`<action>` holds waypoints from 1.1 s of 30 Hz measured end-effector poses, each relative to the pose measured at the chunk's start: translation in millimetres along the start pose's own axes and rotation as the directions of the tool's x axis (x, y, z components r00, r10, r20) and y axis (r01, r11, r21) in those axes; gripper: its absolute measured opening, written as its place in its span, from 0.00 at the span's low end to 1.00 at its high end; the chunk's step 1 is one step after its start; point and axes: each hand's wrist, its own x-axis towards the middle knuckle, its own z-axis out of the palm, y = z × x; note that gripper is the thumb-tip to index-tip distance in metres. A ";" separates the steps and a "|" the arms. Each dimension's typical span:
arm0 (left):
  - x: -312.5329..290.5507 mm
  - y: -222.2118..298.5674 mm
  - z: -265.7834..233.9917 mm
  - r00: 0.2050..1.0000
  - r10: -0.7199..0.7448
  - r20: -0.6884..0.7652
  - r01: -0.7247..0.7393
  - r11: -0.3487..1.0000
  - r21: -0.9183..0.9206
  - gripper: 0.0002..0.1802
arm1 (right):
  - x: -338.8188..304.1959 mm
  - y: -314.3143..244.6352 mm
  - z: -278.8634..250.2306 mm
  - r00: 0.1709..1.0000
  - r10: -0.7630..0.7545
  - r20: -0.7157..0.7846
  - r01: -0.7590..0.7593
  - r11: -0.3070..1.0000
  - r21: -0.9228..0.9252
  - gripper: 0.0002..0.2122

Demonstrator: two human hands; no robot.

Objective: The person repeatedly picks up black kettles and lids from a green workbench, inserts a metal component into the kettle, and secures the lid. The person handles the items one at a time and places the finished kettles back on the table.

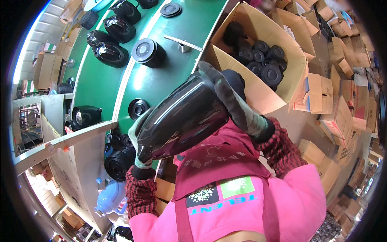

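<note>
A glossy black jug body (185, 117) lies tilted across my front, held between both gloved hands. My left hand (141, 135) is wrapped round its lower left end. At the upper right end, my right hand (238, 107) grips it with the fingers over the rim. A dark rounded part (236, 82) shows just beyond the right fingers; whether it is joined to the jug cannot be seen. A round black lid (138, 109) lies on the green table close to my left hand.
On the green worktop (169, 76) stand a stack of black lids (148, 53), several black jugs (109, 54) and a metal bar (182, 42). An open carton (298, 64) of round black parts is at right. A metal rail (64, 141) and a blue jug (111, 197) are at left.
</note>
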 end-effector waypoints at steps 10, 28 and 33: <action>-13.2 -33.3 19.8 0.961 -0.119 0.252 0.181 0.954 -0.240 0.23 | -8.4 -0.2 14.8 0.854 -0.519 0.029 0.504 0.813 -0.291 0.28; 32.5 24.9 9.3 0.979 -0.124 0.164 0.159 0.963 -0.217 0.33 | -9.2 -4.1 8.9 0.906 0.407 -0.116 -0.224 0.693 0.685 0.31; 44.6 124.7 2.1 0.778 0.471 0.417 -0.629 0.582 0.515 0.22 | -13.5 87.9 -22.6 1.000 0.010 -0.025 0.001 0.919 0.394 0.25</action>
